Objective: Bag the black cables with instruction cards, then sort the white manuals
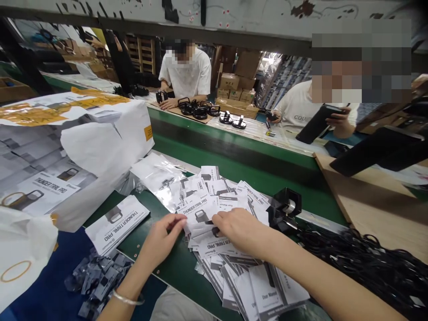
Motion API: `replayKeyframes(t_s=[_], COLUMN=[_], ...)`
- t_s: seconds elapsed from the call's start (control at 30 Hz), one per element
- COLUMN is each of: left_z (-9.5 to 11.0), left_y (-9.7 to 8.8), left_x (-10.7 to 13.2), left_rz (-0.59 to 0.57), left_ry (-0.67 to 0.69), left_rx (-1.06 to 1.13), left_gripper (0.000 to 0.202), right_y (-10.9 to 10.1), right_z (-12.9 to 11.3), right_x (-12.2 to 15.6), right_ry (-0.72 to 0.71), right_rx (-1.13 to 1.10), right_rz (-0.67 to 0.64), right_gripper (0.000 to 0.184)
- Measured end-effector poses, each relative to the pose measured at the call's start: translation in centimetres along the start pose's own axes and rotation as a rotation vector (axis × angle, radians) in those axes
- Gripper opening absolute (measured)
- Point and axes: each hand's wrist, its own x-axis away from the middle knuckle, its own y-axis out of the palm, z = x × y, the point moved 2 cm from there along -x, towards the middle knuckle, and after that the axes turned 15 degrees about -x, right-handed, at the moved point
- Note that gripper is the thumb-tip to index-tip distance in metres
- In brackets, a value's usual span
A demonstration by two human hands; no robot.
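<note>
A spread pile of white "Thunder Trail Pro" user manuals [220, 200] lies on the green table [174, 267] in front of me. My left hand [162, 238] pinches the left edge of the top booklet [199, 214], fingers curled. My right hand [239, 229] rests on the same booklet's right side, fingers bent and pressing on the pile. A single manual [115, 223] lies apart to the left. More manuals [261, 285] fan out under my right forearm.
A large torn paper-wrapped bundle [67, 147] fills the left. Small grey packets [95, 278] lie near my left wrist. A black tape dispenser [284, 207] and a heap of black cords [361, 258] sit right. Two people in white shirts [187, 73] work across the green conveyor [234, 151].
</note>
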Motion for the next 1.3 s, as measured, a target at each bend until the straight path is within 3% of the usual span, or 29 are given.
replayKeyframes(t_s=[0.13, 0.17, 0.23, 0.3, 0.43, 0.53, 0.6, 0.7, 0.9, 1.1, 1.2, 1.3], left_z=[-0.4, -0.4, -0.7, -1.1, -0.8, 1.7, 3.7, 4.8, 1.0, 1.2, 1.2, 1.1], left_y=[0.1, 0.2, 0.3, 0.2, 1.4, 3.4, 4.5, 4.0, -0.1, 0.4, 0.5, 0.8], left_x=[-2.5, -3.0, -3.6, -3.8, -3.1, -1.9, -1.2, -1.1, -4.8, -6.6, -6.6, -6.3], left_rz=[0.111, 0.117, 0.110, 0.076, -0.028, -0.074, -0.104, -0.151, 0.068, 0.060, 0.029, -0.031], left_ry=[-0.090, -0.102, -0.127, -0.153, -0.182, -0.163, -0.135, -0.083, -0.140, -0.133, -0.106, -0.067], left_rx=[-0.080, -0.082, -0.050, 0.029, 0.328, 0.517, 0.555, 0.494, 0.109, -0.060, 0.005, 0.168], left_gripper=[0.041, 0.039, 0.025, 0.016, 0.028, 0.033, 0.038, 0.037, 0.032, 0.032, 0.026, 0.021], right_y=[0.4, 0.4, 0.1, -0.4, -0.2, 1.2, 1.9, 2.1, 0.6, -0.1, -0.3, -0.3], right_z=[-0.3, -0.2, 0.5, 2.0, 4.9, 5.2, 5.2, 6.0, 9.3, 9.4, 8.7, 7.2], right_x=[1.3, 1.5, 1.6, 1.6, 1.0, -0.1, -0.6, -0.1, 3.4, 4.1, 3.7, 2.7], right_ry=[0.063, 0.090, 0.187, 0.327, 0.525, 0.505, 0.456, 0.436, 0.525, 0.556, 0.586, 0.523], right_rx=[0.038, 0.017, -0.111, -0.355, -1.205, -1.798, -1.942, -1.948, -1.842, -1.613, -1.377, -1.200], right_rz=[0.062, 0.068, 0.079, 0.138, 0.415, 0.549, 0.582, 0.603, 0.477, 0.323, 0.280, 0.228], right_gripper=[0.050, 0.049, 0.028, 0.004, 0.014, 0.022, 0.029, 0.033, 0.035, 0.034, 0.029, 0.023])
